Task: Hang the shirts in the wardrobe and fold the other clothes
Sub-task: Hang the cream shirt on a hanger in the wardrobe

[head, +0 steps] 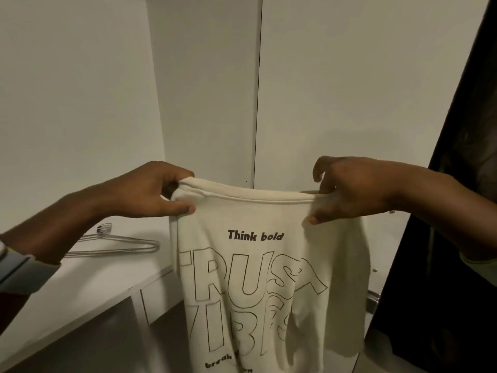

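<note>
Left hand [150,189] pinching shirt [255,270] at collar edge, nine o'clock; right hand [347,189] pinching opposite shoulder, three o'clock. Shirt hangs between them, print facing me, in front of wardrobe back panel [349,90]. Wire hangers [115,243] lie on shelf [88,281] at eight o'clock. My advice: keep neckline taut and level, free one hand, thread hanger through collar.

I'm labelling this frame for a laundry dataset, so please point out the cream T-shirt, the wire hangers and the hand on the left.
cream T-shirt [258,265]: head view, on the printed chest area.
wire hangers [118,244]: head view, on the wire arms lying on the white shelf.
left hand [150,192]: head view, on its back.
</note>
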Demonstrator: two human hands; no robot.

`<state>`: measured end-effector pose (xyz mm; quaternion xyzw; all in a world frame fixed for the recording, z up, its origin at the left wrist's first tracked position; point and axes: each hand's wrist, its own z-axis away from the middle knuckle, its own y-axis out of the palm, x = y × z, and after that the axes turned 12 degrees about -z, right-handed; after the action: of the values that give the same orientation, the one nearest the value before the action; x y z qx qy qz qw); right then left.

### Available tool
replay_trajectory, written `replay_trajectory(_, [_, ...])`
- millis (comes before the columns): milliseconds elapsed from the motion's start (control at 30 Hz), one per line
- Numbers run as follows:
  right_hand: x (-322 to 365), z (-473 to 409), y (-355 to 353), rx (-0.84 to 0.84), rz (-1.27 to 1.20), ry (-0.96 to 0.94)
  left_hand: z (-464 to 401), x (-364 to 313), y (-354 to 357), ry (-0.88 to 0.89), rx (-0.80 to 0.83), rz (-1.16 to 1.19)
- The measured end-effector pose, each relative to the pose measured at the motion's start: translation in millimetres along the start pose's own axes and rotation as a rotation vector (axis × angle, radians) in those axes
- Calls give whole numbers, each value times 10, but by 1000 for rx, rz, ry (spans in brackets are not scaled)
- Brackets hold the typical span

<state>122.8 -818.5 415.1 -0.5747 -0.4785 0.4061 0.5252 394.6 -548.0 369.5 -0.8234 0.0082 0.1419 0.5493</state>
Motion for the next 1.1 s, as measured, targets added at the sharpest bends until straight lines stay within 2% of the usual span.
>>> replay_trajectory(100, [62,-64,10,78,76,107,4,-13,73,10,0,5])
replay_trajectory(200, [9,-141,7,-19,8,27,40,-76,125,4,-47,130])
replay_trajectory(333, [-102,-116,-38,-128,-453,-103,117,-185,150,-93,-145,372])
replay_trajectory(433, [-173,-75,-54,-218,-714,-187,149,-172,161,-163,-174,388])
replay_trajectory(500, [-277,-110,-15,-247,-734,-180,183,-130,142,-217,-82,325])
replay_trajectory(600, [-409,-210,213,-102,-547,-124,292,-14,190,-318,151,164])
replay_trajectory(667, [-473,-257,399,-36,-537,-118,371,-21,251,-269,210,169])
replay_trajectory(700, [-506,-256,451,-58,-613,-127,413,-35,274,-247,181,198])
replay_trajectory(733, [-533,-259,473,-125,-729,-138,456,-87,294,-264,115,264])
replay_trajectory(833, [-507,-234,585,-513,-1257,-179,547,-193,439,-364,-77,615])
replay_trajectory(867, [-466,-255,710,-577,-1405,-154,580,-223,539,-385,-113,649])
replay_trajectory(900, [-409,-279,890,-547,-1465,-92,612,-218,682,-396,-117,615])
replay_trajectory(1000, [-149,-321,1605,-46,-1294,85,790,-132,1031,-393,9,192])
replay_trajectory(1033, [-124,-341,1801,19,-1243,106,873,-55,1088,-389,38,113])
replay_trajectory(1100, [-124,-419,1995,-41,-1278,113,1051,79,1123,-408,38,103])
